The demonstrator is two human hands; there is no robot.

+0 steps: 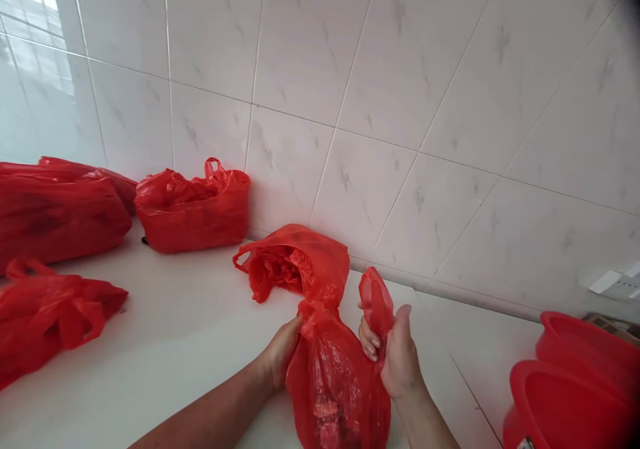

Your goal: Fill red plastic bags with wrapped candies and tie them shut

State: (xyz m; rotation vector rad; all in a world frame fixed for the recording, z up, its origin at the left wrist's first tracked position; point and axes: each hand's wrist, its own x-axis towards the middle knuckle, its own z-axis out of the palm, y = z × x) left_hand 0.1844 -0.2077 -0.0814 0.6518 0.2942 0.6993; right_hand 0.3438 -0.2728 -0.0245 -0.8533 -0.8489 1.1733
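A red plastic bag [345, 376] with things inside lies on the white tabletop in front of me; a pale pinkish item shows faintly through its film. My left hand [286, 349] grips the gathered upper left part of this bag, its fingers partly hidden by the plastic. My right hand [395, 349] is closed round one of the bag's handle loops, which stands up above the fingers, with the thumb raised. Just behind, against the wall, rests another red plastic bag [320, 256], its mouth and crumpled plastic facing left.
More filled red bags stand at the left: one by the wall [195, 216], a large one [60, 216] and a nearer one [55, 316]. Red plastic baskets [570, 396] occupy the right edge. White tiled wall [380, 102] bounds the tabletop [175, 329] behind.
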